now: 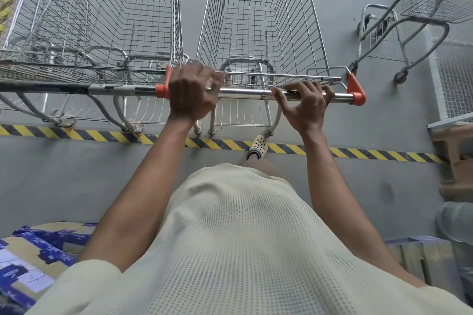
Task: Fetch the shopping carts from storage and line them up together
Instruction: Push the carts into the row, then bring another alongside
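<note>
Mid-frame: centre cart (pixel 311 33), beside cart row (pixel 102 33) at frame left. Your left hand (pixel 193 92) wraps handle (pixel 245 91) tight; right hand (pixel 305 106) fingers (pixel 326 93) hook it loosely. Risk: uneven push swings cart into row. Your foot (pixel 258 144) just beside rear wheel (pixel 267 133): may get clipped.

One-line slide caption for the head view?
Person's left hand and right hand hold the cart handle, beside nested carts at the hazard stripe.

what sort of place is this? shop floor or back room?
Likely a shop's back storage or loading area, not the sales floor: bare grey floor, yellow-black hazard tape, an empty wire cart beside nested carts, and printed cartons stacked at lower left.
</note>
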